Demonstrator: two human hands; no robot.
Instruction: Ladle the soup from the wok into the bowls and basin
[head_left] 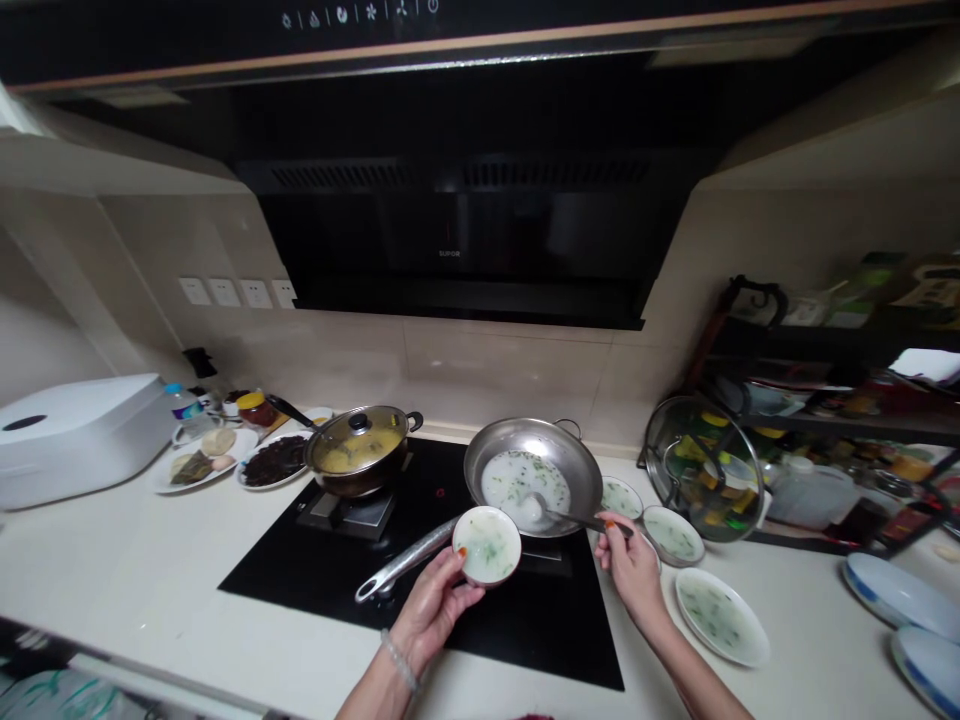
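Note:
My left hand (439, 600) grips a small bowl (487, 545) of whitish soup with green bits, thumb over its rim. The bowl is held above the cooktop, in front of the steel wok (487, 450). Inside the wok lies more of the same soup (517, 480). My right hand (628, 570) is closed on the dark handle of a ladle (570, 517), whose head dips into the soup. Just beyond and beside my right hand stand filled bowls, among them one bowl (673, 537) and a wider dish (721, 617).
A lidded pan (358, 450) sits on the left burner of the black cooktop (300, 560). Plates of food, one with dark pieces (274, 460), stand farther left. A glass lid (703, 470) leans by the rack at right. The range hood (465, 240) hangs overhead.

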